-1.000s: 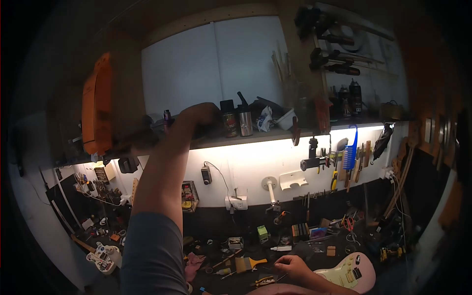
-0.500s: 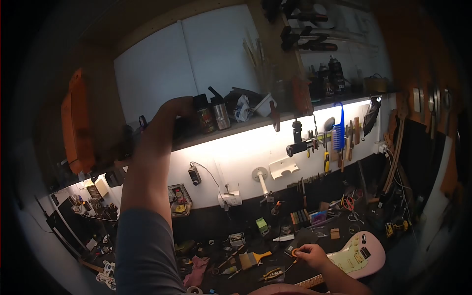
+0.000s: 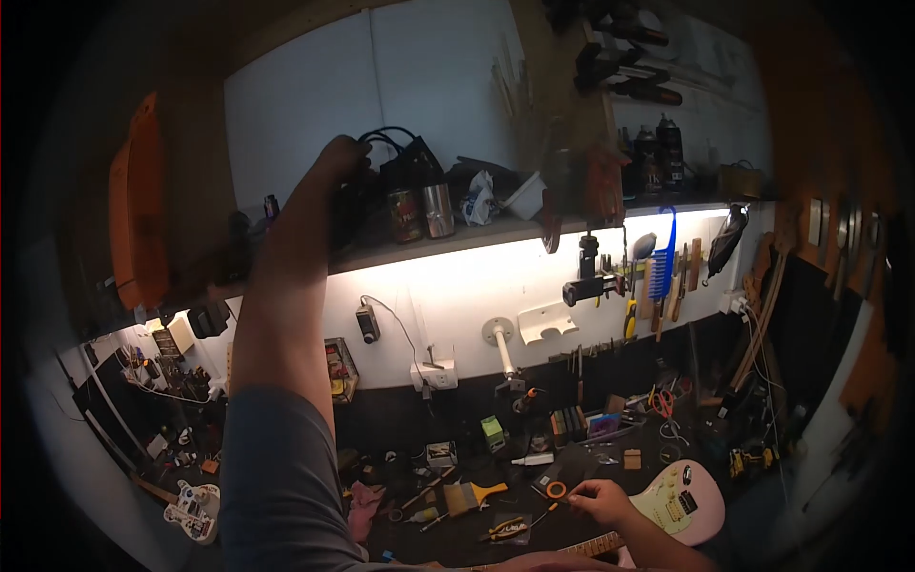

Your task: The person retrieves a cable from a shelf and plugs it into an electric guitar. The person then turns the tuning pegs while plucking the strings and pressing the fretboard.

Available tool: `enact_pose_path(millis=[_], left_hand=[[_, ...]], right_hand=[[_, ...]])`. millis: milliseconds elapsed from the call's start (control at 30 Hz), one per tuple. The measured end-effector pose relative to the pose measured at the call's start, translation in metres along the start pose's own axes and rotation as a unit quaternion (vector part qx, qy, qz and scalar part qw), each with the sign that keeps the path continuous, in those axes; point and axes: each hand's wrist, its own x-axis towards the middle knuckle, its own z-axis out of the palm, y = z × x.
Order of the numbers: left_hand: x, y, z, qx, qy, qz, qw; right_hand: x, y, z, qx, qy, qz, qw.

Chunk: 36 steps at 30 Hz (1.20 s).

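My left hand (image 3: 345,160) is raised at the shelf, its fingers closed on a dark item with thin black loops (image 3: 391,138). That item stands in front of the upper part of a spray can (image 3: 404,217) and a silver canister (image 3: 438,212). Low on the right, my right hand (image 3: 599,500) is closed, holding a thin tool (image 3: 545,518) that points down to the left. An orange ring (image 3: 556,490) lies by its fingertips. The pink guitar (image 3: 701,515) is beside my right forearm, its fretted neck (image 3: 593,545) passing below the hand.
On the bench lie a wide brush (image 3: 467,498), yellow-handled pliers (image 3: 508,527), a pink cloth (image 3: 364,510) and red scissors (image 3: 661,402). A blue comb (image 3: 661,262) hangs below the shelf (image 3: 496,234). An orange case (image 3: 138,205) is at the left.
My left hand has risen, and the dark item with loops now shows above the shelf, over the canisters. The right hand stays low by the guitar; the view has shifted.
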Motion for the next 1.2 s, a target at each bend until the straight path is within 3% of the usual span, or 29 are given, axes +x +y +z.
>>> enact_pose_path(millis=[67, 133, 200, 433, 533, 567, 600, 633, 733, 800, 833, 900, 933, 967, 1000, 1033, 1167, 1200], left_hand=[[-0.012, 0.011, -0.005, -0.158, 0.055, -0.008, 0.986], [-0.001, 0.009, -0.011, -0.255, 0.100, 0.007, 0.962], [0.004, 0.012, -0.013, -0.265, 0.097, 0.032, 0.959], [0.008, 0.032, 0.008, -0.353, 0.128, 0.158, 0.913], [0.031, 0.044, 0.000, -0.370, 0.140, 0.163, 0.904], [0.041, 0.048, -0.013, -0.131, 0.212, 0.242, 0.938], [0.049, 0.053, -0.026, 0.115, 0.274, 0.302, 0.906], [0.052, 0.062, -0.033, 0.352, 0.320, 0.337, 0.812], [0.064, 0.097, -0.056, 0.408, 0.336, 0.345, 0.776], [0.075, 0.110, -0.076, 0.445, 0.386, 0.418, 0.691], [0.093, 0.113, -0.088, 0.441, 0.388, 0.434, 0.683], [0.177, 0.109, -0.138, 0.345, 0.324, 0.423, 0.773], [0.267, 0.087, -0.177, 0.308, 0.280, 0.423, 0.805], [0.192, 0.122, -0.167, 0.133, 0.229, 0.385, 0.884], [0.090, 0.169, -0.147, -0.113, 0.180, 0.347, 0.913], [-0.023, 0.221, -0.123, -0.321, 0.168, 0.305, 0.881], [-0.106, 0.269, -0.165, -0.315, 0.064, 0.286, 0.903], [-0.137, 0.278, -0.160, -0.303, 0.055, 0.262, 0.914]], right_hand=[[-0.007, -0.036, -0.002, -0.117, -0.016, 0.011, 0.993], [-0.013, -0.083, 0.002, -0.198, -0.043, -0.071, 0.977], [-0.002, -0.104, -0.002, -0.221, -0.089, -0.172, 0.956], [0.011, -0.223, 0.040, -0.283, -0.163, -0.285, 0.901], [0.026, -0.242, 0.052, -0.306, -0.197, -0.368, 0.855], [0.031, -0.248, 0.055, -0.307, -0.208, -0.368, 0.853], [0.034, -0.255, 0.058, -0.309, -0.217, -0.366, 0.851], [0.036, -0.260, 0.060, -0.311, -0.227, -0.362, 0.849], [0.041, -0.277, 0.071, -0.321, -0.199, -0.410, 0.830], [0.047, -0.276, 0.077, -0.310, -0.201, -0.415, 0.831], [0.049, -0.275, 0.079, -0.305, -0.204, -0.409, 0.835], [0.049, -0.274, 0.081, -0.296, -0.208, -0.391, 0.846], [0.049, -0.269, 0.082, -0.289, -0.208, -0.397, 0.846], [0.048, -0.268, 0.080, -0.285, -0.207, -0.405, 0.844], [0.048, -0.270, 0.078, -0.283, -0.205, -0.418, 0.839], [0.047, -0.273, 0.076, -0.275, -0.206, -0.439, 0.830], [0.032, -0.294, 0.067, -0.195, -0.175, -0.527, 0.809], [0.028, -0.298, 0.066, -0.155, -0.169, -0.514, 0.827]])
